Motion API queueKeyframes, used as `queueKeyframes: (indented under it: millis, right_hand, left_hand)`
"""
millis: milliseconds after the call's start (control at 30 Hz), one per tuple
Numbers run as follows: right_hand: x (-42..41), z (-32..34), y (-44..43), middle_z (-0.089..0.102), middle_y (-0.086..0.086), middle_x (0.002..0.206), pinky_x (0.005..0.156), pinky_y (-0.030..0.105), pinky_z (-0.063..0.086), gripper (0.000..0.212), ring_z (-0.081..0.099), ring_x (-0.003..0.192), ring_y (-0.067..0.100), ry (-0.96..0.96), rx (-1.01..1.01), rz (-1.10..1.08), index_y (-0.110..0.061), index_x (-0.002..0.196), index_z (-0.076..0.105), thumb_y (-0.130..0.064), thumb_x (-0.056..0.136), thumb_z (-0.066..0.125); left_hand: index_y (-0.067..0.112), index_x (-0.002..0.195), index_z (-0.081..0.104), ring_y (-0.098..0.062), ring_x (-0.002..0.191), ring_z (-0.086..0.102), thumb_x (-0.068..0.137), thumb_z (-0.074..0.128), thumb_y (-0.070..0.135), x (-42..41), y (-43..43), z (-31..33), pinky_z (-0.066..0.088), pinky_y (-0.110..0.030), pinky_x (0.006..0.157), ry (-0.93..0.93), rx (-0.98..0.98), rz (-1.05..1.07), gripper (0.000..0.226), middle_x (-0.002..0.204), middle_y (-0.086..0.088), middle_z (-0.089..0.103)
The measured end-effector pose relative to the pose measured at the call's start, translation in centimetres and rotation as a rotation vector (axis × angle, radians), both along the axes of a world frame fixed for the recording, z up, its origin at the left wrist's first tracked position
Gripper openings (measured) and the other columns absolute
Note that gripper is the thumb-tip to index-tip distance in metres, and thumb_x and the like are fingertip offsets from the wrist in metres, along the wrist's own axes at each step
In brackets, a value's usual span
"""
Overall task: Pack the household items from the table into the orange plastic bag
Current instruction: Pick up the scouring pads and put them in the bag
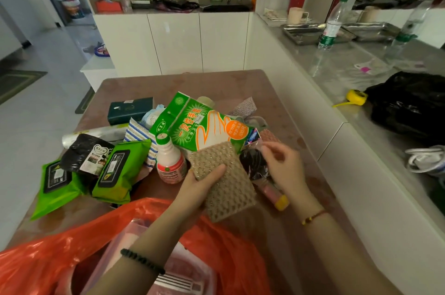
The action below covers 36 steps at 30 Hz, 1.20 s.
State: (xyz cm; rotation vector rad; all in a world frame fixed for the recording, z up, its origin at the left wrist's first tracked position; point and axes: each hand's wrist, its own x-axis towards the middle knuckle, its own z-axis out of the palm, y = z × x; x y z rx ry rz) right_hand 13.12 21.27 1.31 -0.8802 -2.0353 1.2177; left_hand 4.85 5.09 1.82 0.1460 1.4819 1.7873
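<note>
Tabletop (168,83): orange plastic bag (48,258) is gaping at lower frame. Centre: left hand (196,185) is gripping woven scouring pad (231,188) by its edge; probably light, soft, floppy. Right hand (284,167) is pinching dark wrapped item (252,162).

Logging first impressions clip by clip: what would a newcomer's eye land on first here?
The left hand grips a tan sponge pad at centre, just above the orange bag along the bottom edge. Behind them lies a bright green glove packet, with green wipe packs further left.
</note>
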Motion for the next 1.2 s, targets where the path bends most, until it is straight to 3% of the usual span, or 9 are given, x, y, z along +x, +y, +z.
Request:
queueKeyframes:
  millis: [133,267,400,500,600,867,1000,1100,1200]
  right_hand:
    - [-1.7,-4.6,8.6,0.048,0.014,0.135,0.100,0.047,0.043,0.066,0.049,0.121,0.031,-0.367,-0.025,-0.142,-0.010,0.135,0.036,-0.036,0.080,0.062]
    - [-2.2,-7.3,11.4,0.049,0.019,0.132,0.096,0.049,0.045,0.063,0.053,0.114,0.035,-0.545,-0.039,-0.094,-0.006,0.135,0.035,-0.031,0.083,0.062]
    - [-2.1,-4.9,10.0,0.053,0.021,0.129,0.098,0.038,0.044,0.041,0.053,0.114,0.030,-0.225,-0.074,-0.226,0.001,0.127,0.047,-0.011,0.089,0.056]
    - [-0.5,0.6,6.3,0.060,0.017,0.117,0.076,0.015,0.047,0.034,0.055,0.096,0.017,0.240,-0.132,-0.440,-0.001,0.120,0.054,-0.009,0.087,0.058]
    - [1.9,3.7,0.3,0.065,-0.007,0.094,0.076,0.020,0.050,0.020,0.061,0.085,0.006,0.538,-0.341,-0.208,-0.022,0.099,0.062,-0.018,0.080,0.068]
    - [3.8,2.2,-13.7,0.065,-0.009,0.098,0.076,0.019,0.052,0.032,0.062,0.091,0.002,0.123,-0.126,0.216,-0.033,0.097,0.059,-0.040,0.068,0.069]
    - [3.7,2.0,-16.5,0.059,-0.014,0.112,0.081,0.015,0.052,0.058,0.062,0.096,-0.007,0.070,-0.475,0.458,-0.040,0.113,0.046,-0.028,0.066,0.079]
    - [4.0,0.5,-19.2,0.062,-0.012,0.108,0.070,0.011,0.051,0.057,0.064,0.086,-0.008,-0.051,-0.597,0.545,-0.035,0.114,0.045,-0.012,0.072,0.075]
    - [4.6,-2.7,-21.0,0.057,-0.008,0.114,0.081,0.015,0.048,0.059,0.059,0.100,0.004,-0.132,-0.523,0.357,-0.031,0.119,0.044,-0.017,0.072,0.076]
  left_hand:
    - [0.007,0.116,0.057,-0.016,0.082,0.070,0.083,0.060,0.014,-1.8,-1.1,0.4,0.059,-0.025,0.068,-0.029,0.008,0.074,0.033,0.109,-0.011,0.068]
    - [0.010,0.115,0.057,-0.019,0.086,0.071,0.069,0.068,0.023,-2.1,-1.7,0.3,0.060,-0.027,0.068,-0.054,0.003,0.089,0.049,0.107,-0.011,0.070]
    - [0.014,0.108,0.059,-0.016,0.082,0.072,0.066,0.068,0.024,-2.1,-2.4,0.2,0.060,-0.028,0.068,-0.062,0.035,0.116,0.044,0.103,-0.009,0.071]
    - [0.014,0.113,0.058,-0.016,0.085,0.072,0.066,0.066,0.027,-1.7,-2.7,0.6,0.059,-0.026,0.066,-0.040,0.071,0.114,0.050,0.105,-0.008,0.071]
    - [0.015,0.122,0.051,-0.014,0.092,0.070,0.067,0.062,0.031,-0.7,-3.3,1.1,0.059,-0.025,0.074,0.009,0.123,0.082,0.059,0.113,-0.007,0.068]
    - [0.007,0.126,0.047,-0.024,0.108,0.064,0.055,0.077,0.030,1.6,-8.5,1.5,0.055,-0.032,0.088,0.189,0.037,0.011,0.081,0.118,-0.012,0.065]
    - [0.012,0.118,0.055,-0.025,0.103,0.066,0.044,0.086,0.039,2.0,-13.3,1.4,0.055,-0.037,0.088,0.125,-0.012,-0.047,0.084,0.113,-0.010,0.068]
    - [0.025,0.114,0.050,-0.015,0.099,0.065,0.068,0.071,0.045,2.6,-16.7,0.4,0.054,-0.025,0.084,0.207,-0.147,-0.086,0.054,0.116,-0.002,0.064]
    - [0.043,0.121,0.030,0.002,0.100,0.056,0.072,0.061,0.056,3.2,-20.4,-2.0,0.049,-0.009,0.075,0.380,-0.343,-0.156,0.060,0.121,0.007,0.055]
